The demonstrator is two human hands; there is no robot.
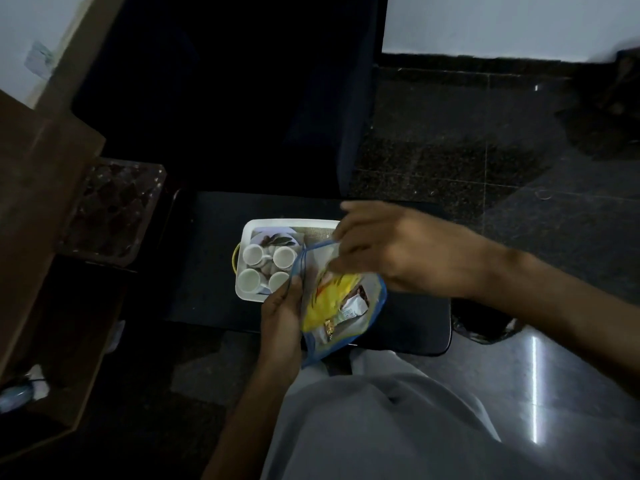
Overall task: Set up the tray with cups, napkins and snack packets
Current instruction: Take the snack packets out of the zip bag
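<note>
Holding snack packets [327,303], the blue-edged pouch [381,294] shows print too blurred to read.

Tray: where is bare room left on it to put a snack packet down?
Four cups fill the tray's left half. A bare patch shows right of them by the far rim; the rest hides under the pouch and right hand. The dark table left of the tray is bare too.

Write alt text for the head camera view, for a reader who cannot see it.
A person's left hand grips a blue-edged pouch of snack packets while the right hand is at its top. Behind it, a white tray holds four white cups on a dark table.
</note>
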